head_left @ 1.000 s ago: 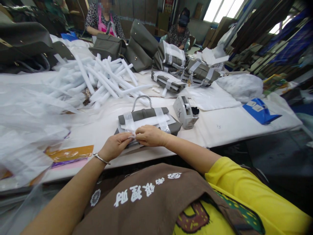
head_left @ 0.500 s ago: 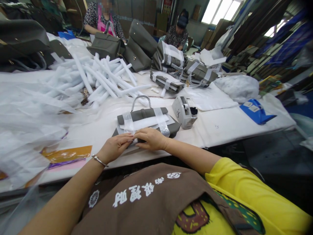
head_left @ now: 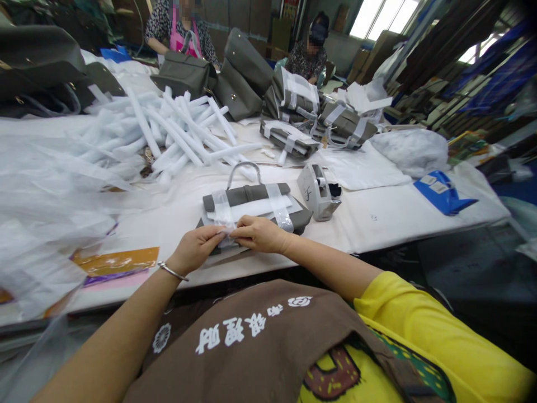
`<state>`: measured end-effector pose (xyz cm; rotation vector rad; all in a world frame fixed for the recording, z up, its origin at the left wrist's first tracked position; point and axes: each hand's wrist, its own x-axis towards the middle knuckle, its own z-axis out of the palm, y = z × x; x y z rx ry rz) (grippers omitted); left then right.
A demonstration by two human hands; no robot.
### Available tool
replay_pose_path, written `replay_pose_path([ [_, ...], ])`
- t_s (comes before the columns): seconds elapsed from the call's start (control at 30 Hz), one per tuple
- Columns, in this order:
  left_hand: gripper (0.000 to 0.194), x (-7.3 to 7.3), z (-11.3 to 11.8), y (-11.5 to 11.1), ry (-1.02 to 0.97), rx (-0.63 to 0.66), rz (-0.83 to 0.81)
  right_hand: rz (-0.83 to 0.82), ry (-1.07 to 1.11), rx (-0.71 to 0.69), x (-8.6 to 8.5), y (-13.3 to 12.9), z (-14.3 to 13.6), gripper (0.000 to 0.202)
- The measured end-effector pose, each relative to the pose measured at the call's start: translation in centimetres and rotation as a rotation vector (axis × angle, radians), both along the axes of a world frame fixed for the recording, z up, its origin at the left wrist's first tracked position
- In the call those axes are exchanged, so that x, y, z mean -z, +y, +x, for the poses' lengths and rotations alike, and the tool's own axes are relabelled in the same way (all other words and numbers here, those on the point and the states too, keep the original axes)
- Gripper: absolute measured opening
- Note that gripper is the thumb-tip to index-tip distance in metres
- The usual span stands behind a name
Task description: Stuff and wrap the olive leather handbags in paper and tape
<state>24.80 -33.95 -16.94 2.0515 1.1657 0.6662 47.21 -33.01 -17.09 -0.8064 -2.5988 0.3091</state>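
A dark grey handbag (head_left: 247, 194) lies on the table in front of me, its wrapped handle (head_left: 243, 165) standing up at the back. White foam sheet (head_left: 247, 210) shows across its front, and two bands of clear tape (head_left: 279, 206) run over it. At the bag's near left edge, my left hand (head_left: 202, 243) pinches the whitish, see-through end of the left tape band (head_left: 222, 208). My right hand (head_left: 259, 234) meets it there, thumb and fingers closed on the same piece. The fingertips partly cover what they grip.
Just right of the bag stands a white tape dispenser (head_left: 316, 193). Foam tubes (head_left: 168, 131) are heaped at back left, with plastic sheeting (head_left: 37, 224) nearer me. Taped bags (head_left: 293, 137) and a blue tape dispenser (head_left: 442, 192) lie to the right. Two people (head_left: 308, 59) work across the table.
My fingers, flatter against the bag's near edge before, are now drawn into pinches on the tape. The left hand's thumb has come up into view. The bag stays in place.
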Motion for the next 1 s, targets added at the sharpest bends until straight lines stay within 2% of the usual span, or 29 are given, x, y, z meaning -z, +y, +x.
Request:
replay_pose_path([
  [0.1, 0.040, 0.1, 0.0, 0.0, -0.011, 0.000, -0.011, -0.004, -0.043, -0.053, -0.2, 0.4, -0.1, 0.026],
  [0.47, 0.037, 0.5, -0.2, -0.2, -0.047, 0.018, 0.008, 0.127, -0.380, 0.028, -1.8, -0.3, -1.2, 0.017],
  [0.73, 0.028, 1.7, -0.3, -0.4, -0.007, 0.128, 0.273, 0.108, -0.313, -0.044, -1.6, 0.0, -0.5, 0.019],
  [1.0, 0.026, 2.5, -0.3, -1.0, 0.125, 0.206, 0.603, 0.121, -0.303, -0.034, -1.0, -0.1, -0.4, 0.021],
])
